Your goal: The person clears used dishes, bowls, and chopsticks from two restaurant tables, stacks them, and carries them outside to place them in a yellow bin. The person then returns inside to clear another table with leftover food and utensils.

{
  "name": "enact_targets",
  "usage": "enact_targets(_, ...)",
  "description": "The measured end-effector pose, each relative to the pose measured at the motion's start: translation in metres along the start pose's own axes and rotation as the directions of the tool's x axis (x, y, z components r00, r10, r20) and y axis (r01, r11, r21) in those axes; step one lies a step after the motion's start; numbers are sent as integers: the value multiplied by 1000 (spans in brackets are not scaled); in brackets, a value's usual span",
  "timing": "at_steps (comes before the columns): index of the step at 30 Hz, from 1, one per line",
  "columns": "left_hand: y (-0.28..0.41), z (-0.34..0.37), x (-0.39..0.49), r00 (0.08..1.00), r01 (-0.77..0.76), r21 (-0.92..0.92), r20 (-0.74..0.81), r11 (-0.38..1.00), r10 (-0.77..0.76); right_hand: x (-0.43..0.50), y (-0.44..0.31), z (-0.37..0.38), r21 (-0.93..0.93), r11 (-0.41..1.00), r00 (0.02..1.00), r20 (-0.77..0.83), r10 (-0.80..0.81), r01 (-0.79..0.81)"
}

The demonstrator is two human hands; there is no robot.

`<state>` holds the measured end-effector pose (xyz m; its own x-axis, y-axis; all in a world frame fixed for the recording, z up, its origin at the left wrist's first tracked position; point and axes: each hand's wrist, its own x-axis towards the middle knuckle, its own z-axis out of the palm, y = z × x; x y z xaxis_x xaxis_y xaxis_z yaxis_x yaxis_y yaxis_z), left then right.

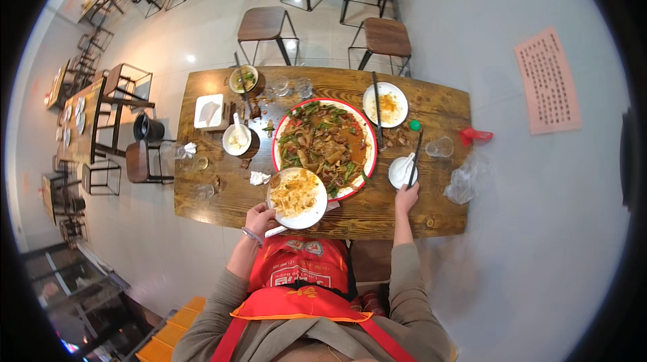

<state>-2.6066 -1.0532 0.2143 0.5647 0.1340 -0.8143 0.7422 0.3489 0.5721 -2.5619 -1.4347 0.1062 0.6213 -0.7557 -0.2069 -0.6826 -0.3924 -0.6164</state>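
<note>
My left hand point(260, 218) grips the left rim of a white plate point(314, 217) smeared with orange sauce and food scraps. The plate is held tilted over the near edge of a large red-rimmed platter point(374, 152) and hides part of it. Meat, green peppers and brown sauce fill the platter. At the right, my right hand point(407, 199) grips the near rim of a small white bowl point(393, 176). A white spoon point(403, 167) lies in that bowl, and dark chopsticks point(416, 157) slant across its right side from my fingers.
On the wooden table point(202, 210) are a soiled plate point(399, 109) with chopsticks, a bowl with a spoon point(237, 142), a bowl of greens point(244, 79), a tissue box point(209, 112), glasses point(438, 147) and a clear plastic bag point(464, 180). Stools point(263, 23) stand beyond.
</note>
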Motion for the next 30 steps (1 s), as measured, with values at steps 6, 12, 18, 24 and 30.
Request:
enact_targets(6, -14, -16, 3, 1000, 9, -26, -19, 1000, -10, -12, 0, -24, -259, 933, 951, -114, -286, 250)
enact_targets(12, -15, -28, -9, 997, -20, -64, -72, 998, 15, 22, -41, -10, -268, 898, 932, -3, -362, 347)
enact_targets(18, -16, -40, -17, 995, -17, -24, -95, 1000, 15, 26, -55, -8, -174, 922, 938, 24, -347, 346)
enact_targets(24, -20, -58, -20, 994, -20, -102, -113, 995, 8, -10, -100, -32, 0, 896, 896, -27, -444, 444)
enact_targets(30, -16, -74, -25, 992, -24, -97, -127, 995, 11, -90, -207, 24, 367, 722, 704, 209, -678, 587)
